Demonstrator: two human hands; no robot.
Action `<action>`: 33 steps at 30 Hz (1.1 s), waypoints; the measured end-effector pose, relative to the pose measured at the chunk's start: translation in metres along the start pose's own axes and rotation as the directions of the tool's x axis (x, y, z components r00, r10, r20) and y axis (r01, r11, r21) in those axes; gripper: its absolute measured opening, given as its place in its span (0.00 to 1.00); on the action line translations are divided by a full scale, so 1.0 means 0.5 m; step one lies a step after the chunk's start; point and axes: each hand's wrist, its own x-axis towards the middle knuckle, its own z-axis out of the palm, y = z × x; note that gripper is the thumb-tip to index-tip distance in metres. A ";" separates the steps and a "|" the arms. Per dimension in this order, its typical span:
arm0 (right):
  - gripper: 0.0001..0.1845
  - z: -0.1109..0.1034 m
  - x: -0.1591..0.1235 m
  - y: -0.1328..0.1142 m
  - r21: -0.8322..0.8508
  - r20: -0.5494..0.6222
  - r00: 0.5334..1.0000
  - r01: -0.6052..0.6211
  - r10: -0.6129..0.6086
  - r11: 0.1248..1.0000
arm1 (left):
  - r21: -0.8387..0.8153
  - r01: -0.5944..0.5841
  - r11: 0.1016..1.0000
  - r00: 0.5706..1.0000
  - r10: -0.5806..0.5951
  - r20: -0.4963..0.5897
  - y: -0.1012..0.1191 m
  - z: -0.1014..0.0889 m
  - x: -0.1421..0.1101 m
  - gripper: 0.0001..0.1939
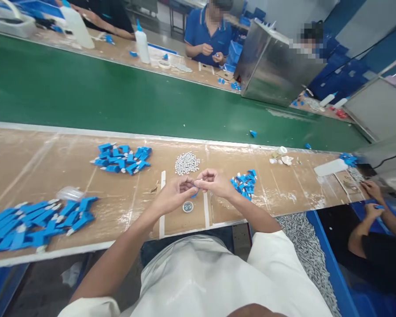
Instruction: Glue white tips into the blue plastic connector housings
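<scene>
My left hand [179,192] is closed on a small blue plastic part [194,192], mostly covered by my fingers. Thumb and forefinger of my right hand [214,182] are pinched together against the left fingertips; what they grip is too small to make out. Just below the hands sits a small round dish [188,207] with a shiny metallic look. Beyond them lies a pile of small grey-white pieces [187,163]. To the right of my right hand is a heap of blue parts with white tips [246,182].
More blue parts [123,157] lie back left, and a larger group [36,224] front left. Behind the bench runs a green conveyor belt [125,97]. White bottles [142,44] and co-workers are across it. A blue bin of grey pieces [306,251] stands by my right side.
</scene>
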 end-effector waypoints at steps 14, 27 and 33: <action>0.28 0.060 -0.101 0.176 -0.024 -0.276 0.959 -0.073 0.063 0.997 | -0.579 -0.120 0.807 0.890 -0.171 -0.423 -0.120 -0.055 -0.039 0.20; 0.24 0.071 -0.062 0.167 -0.371 -0.241 0.967 -0.014 -0.082 0.929 | -0.709 -0.085 0.701 0.867 -0.298 -0.399 -0.129 -0.037 -0.020 0.33; 0.12 0.074 -0.030 0.179 -0.614 -0.154 0.862 0.300 -0.483 0.730 | -0.692 -0.088 0.716 0.891 -0.255 -0.376 -0.149 -0.066 0.008 0.37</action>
